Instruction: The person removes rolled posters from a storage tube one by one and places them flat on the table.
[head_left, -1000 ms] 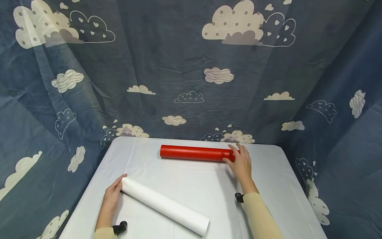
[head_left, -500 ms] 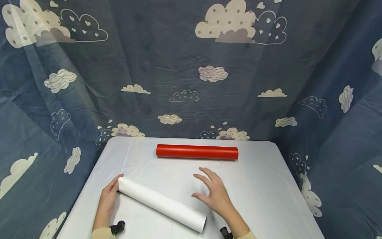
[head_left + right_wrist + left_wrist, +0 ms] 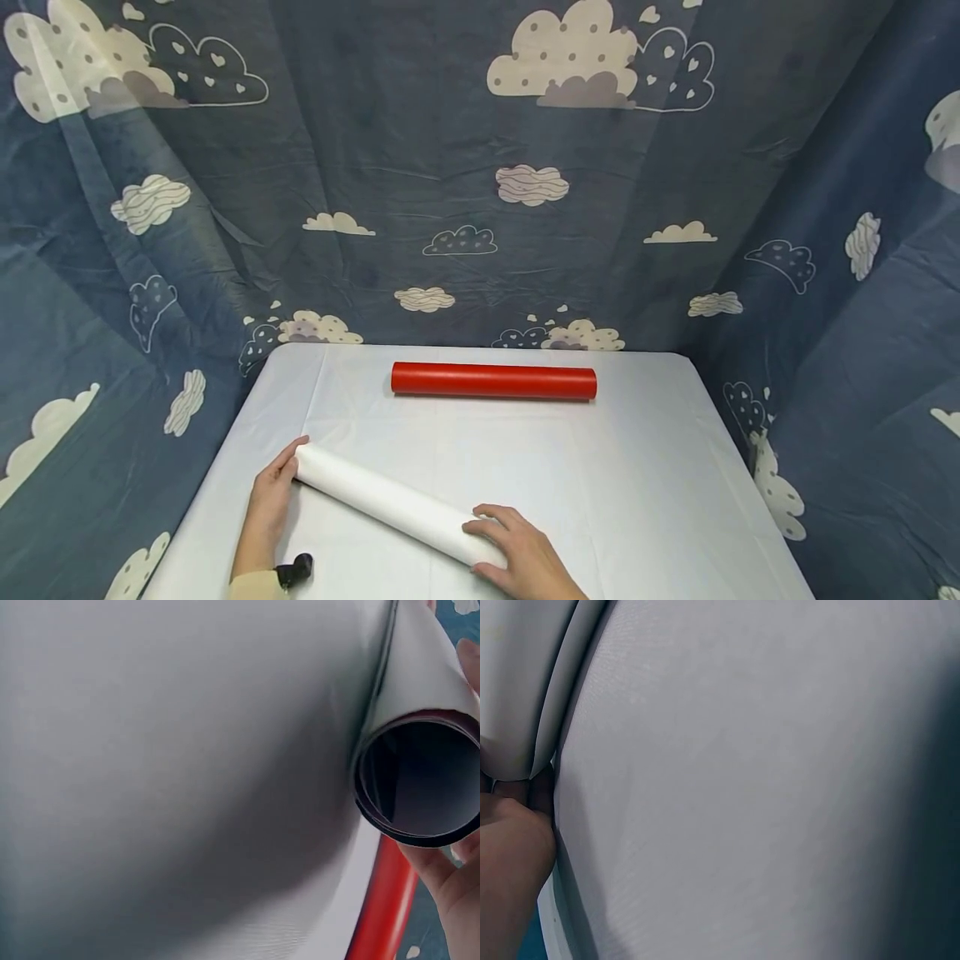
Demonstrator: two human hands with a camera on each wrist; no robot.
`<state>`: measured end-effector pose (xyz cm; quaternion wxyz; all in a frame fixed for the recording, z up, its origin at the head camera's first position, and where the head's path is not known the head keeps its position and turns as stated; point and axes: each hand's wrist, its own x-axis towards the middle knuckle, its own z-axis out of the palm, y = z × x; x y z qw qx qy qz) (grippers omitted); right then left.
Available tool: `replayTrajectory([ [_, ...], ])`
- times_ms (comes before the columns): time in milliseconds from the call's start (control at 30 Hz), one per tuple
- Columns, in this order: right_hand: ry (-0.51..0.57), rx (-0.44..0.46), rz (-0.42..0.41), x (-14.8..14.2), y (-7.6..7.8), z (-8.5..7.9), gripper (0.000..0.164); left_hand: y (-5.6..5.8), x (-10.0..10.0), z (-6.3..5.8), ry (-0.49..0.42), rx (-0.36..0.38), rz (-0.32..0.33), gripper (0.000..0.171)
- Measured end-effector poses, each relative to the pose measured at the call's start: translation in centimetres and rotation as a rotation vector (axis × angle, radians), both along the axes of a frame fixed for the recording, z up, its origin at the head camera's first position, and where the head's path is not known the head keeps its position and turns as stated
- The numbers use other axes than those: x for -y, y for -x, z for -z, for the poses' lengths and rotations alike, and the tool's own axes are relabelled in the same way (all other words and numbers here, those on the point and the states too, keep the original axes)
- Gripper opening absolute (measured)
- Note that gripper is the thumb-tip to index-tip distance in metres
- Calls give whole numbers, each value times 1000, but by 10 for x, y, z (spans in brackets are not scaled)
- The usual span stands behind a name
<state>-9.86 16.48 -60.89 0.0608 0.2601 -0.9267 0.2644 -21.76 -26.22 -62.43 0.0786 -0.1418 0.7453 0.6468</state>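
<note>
A white rolled sheet (image 3: pixel 390 502) lies slantwise across the near part of the table, its left end farther from me. My left hand (image 3: pixel 268 504) holds that left end, fingers at its far side and thumb toward me. At the near right end, my right hand (image 3: pixel 525 550) grips the roll with thumb and fingers on opposite sides. The right wrist view shows the roll's hollow end (image 3: pixel 420 780), dark inside, with thin layers at the rim. In the left wrist view, fingers reach under the roll's end (image 3: pixel 514 750), where a loose edge runs lengthwise.
A red roll (image 3: pixel 493 381) lies level near the back edge of the white-covered table (image 3: pixel 637 467). Dark blue cloth (image 3: pixel 420 167) with cloud prints hangs behind the table and along both sides.
My right hand has left the red roll, come back toward me and taken hold of the white rolled sheet's near right end. My left hand keeps its hold on the other end.
</note>
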Motion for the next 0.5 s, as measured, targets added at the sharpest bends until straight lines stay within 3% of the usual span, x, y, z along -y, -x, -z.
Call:
replayTrajectory([
  [100, -7, 25, -2, 0, -2, 2, 47, 2, 0, 0, 9, 6, -5, 49],
  [300, -12, -9, 17, 1, 0, 3, 46, -1, -1, -7, 61, -9, 21, 49],
  [400, -13, -15, 24, 0, 0, 3, 46, -4, -4, -17, 160, -89, 40, 48],
  [500, -14, -25, 29, -3, 0, 3, 47, -4, -9, -33, 307, -239, 91, 46],
])
